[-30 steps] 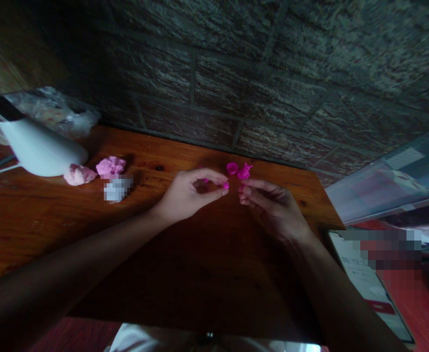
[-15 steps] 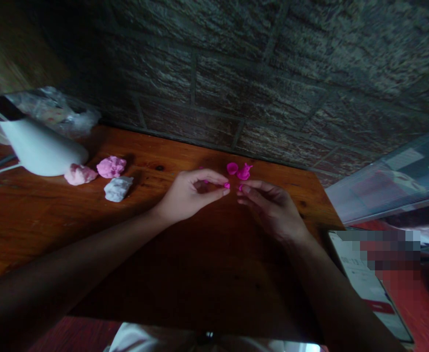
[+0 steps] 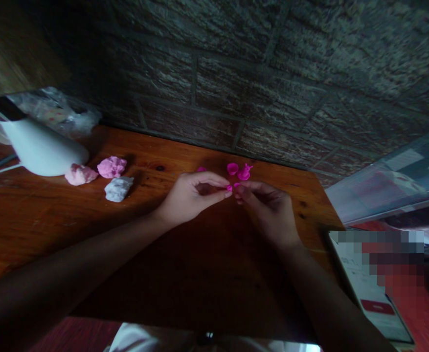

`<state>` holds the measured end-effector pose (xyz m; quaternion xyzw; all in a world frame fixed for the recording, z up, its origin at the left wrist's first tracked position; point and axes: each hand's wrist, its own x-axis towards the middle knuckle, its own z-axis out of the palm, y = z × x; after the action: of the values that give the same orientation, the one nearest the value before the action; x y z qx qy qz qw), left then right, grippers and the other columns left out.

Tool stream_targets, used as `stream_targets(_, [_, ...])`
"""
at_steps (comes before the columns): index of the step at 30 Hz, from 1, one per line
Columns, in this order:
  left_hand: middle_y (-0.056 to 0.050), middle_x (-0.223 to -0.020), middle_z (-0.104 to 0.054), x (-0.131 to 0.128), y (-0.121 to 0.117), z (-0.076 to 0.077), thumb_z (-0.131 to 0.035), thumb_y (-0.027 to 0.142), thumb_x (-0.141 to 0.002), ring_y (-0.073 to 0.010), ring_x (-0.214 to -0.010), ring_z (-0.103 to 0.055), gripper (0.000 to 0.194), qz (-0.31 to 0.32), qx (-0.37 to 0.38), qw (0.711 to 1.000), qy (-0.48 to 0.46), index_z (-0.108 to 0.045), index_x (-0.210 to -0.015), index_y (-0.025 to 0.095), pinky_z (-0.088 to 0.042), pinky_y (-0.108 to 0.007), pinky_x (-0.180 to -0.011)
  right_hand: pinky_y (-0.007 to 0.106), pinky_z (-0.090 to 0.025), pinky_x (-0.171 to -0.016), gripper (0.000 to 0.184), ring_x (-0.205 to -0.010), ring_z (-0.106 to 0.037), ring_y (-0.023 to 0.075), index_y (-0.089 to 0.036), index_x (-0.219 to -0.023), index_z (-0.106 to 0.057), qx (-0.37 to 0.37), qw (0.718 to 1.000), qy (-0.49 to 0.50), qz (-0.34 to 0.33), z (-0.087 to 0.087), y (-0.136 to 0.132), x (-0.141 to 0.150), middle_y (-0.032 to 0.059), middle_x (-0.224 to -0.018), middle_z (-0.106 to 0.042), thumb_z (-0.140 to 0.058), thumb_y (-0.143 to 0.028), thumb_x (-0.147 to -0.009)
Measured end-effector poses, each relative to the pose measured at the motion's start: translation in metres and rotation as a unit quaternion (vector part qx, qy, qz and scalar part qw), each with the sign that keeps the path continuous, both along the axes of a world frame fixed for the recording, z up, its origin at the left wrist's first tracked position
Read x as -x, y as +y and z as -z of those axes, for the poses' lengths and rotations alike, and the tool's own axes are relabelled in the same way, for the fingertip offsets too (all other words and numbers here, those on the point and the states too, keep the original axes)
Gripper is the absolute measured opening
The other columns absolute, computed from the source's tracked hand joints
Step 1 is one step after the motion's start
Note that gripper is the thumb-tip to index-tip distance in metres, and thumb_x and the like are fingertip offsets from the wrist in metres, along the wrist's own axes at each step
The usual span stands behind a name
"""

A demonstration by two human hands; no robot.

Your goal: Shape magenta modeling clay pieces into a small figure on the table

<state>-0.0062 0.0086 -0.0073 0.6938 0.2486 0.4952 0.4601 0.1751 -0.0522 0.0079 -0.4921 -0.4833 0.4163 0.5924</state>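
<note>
Between the thumb and fingers of my left hand (image 3: 194, 196) is a small bright-pink lump (image 3: 229, 188), which looks like modelling clay. My right hand (image 3: 269, 210) pinches another bit of bright-pink clay (image 3: 237, 185) very near it; whether the two bits touch is hard to tell. Just beyond my fingertips, on the wooden table (image 3: 199, 264), lie a round pink clay piece (image 3: 232, 168) and a pink clay figure (image 3: 244, 172) with thin points on top. One more pink piece (image 3: 201, 169) shows partly behind my left hand.
To the left lie a pale pink lump (image 3: 80, 174), a brighter pink lump (image 3: 112, 167) and a white lump (image 3: 118, 189). Beside them stands a white lamp-like object (image 3: 47, 146) with crumpled plastic behind. A stone-patterned wall (image 3: 214, 98) borders the table; a tablet-like screen (image 3: 368, 288) is at right.
My right hand has moved slightly left, bringing its pink bit closer to the one in my left hand. My left hand has shifted a little to the right.
</note>
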Motion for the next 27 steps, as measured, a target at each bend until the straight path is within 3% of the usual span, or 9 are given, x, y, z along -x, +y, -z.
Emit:
stream_targets(15, [-0.006,-0.096,-0.083,0.0003,-0.0017,-0.0008,-0.081,0.015,-0.08,-0.0163,-0.087,-0.079,0.012,-0.012,-0.042,0.999,0.011,-0.079,-0.092,0.015,-0.063,-0.024,-0.083,0.027,-0.059,-0.065,0.013,-0.066,-0.068,0.0128,-0.023,-0.086,-0.081,-0.01,0.999,-0.039,0.01,-0.0021,-0.0033,0.0069,0.0013,-0.08,-0.08,-0.084,-0.033,-0.078])
stream_targets(27, [-0.006,-0.096,-0.083,0.0015,-0.0023,-0.0028,-0.081,0.018,-0.081,-0.0165,-0.086,-0.079,0.012,-0.024,-0.029,0.999,0.011,-0.079,-0.093,0.015,-0.063,-0.024,-0.082,0.028,-0.06,-0.07,0.014,-0.077,-0.072,0.0147,-0.026,-0.096,-0.082,-0.023,0.998,-0.046,-0.045,0.0005,-0.0046,0.0011,0.0011,-0.088,-0.081,-0.08,-0.034,-0.084])
